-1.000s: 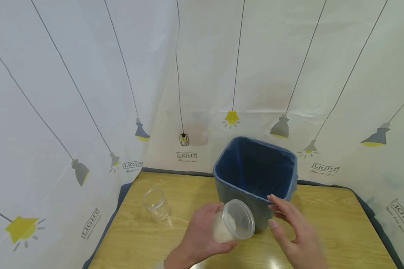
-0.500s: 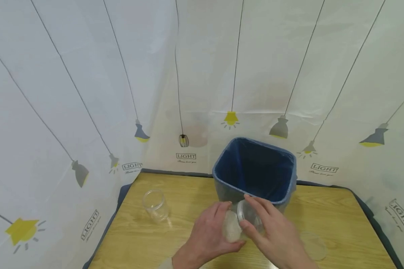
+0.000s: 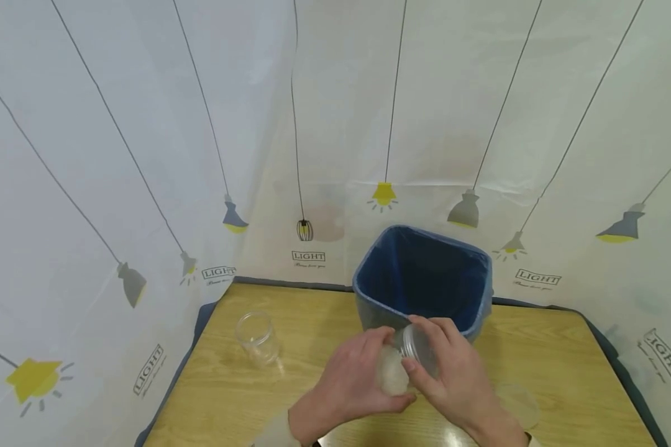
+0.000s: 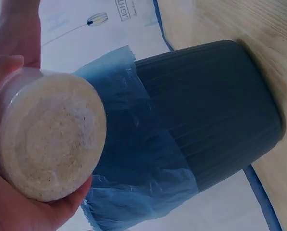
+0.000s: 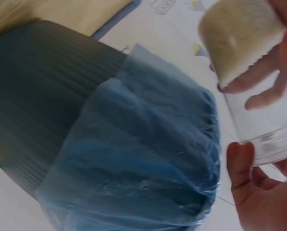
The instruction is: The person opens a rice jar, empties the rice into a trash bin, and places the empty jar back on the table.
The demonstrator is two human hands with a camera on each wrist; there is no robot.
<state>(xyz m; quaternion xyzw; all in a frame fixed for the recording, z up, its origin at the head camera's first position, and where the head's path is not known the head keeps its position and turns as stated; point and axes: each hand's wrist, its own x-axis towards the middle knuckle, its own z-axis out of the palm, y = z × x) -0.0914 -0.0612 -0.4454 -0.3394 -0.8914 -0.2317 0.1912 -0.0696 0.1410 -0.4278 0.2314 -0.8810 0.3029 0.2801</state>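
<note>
Jar (image 3: 392,374) is in the air on the near side of the bin (image 4: 205,108), tilted, clear end toward the right hand (image 3: 461,369). Left hand (image 3: 348,377) wraps the filled base; right hand has fingers and thumb round the clear end (image 5: 277,144). Can't tell if that's a cap or just the rim.

Handling, my read: clear wall looks like thin plastic — light, fairly stiff, may flex if squeezed hard. Pale grain (image 5: 239,38) packs the base end, so weight sits there. Base is the right place for the main grip: fingers low round the fill. Other end wants a light pinch on the thick band, not the bare wall. Smooth surface, so probably slippery with dry fingers. Grain could shift if the tilt grows — and spill if the end is loose.

Around the bin: cup (image 3: 261,347) on the bench (image 3: 212,388) to its left, likely light and easy to tip; clear disc (image 3: 519,405) to its near right, flat. Liner (image 5: 143,154) folds over the bin's rim, soft.
</note>
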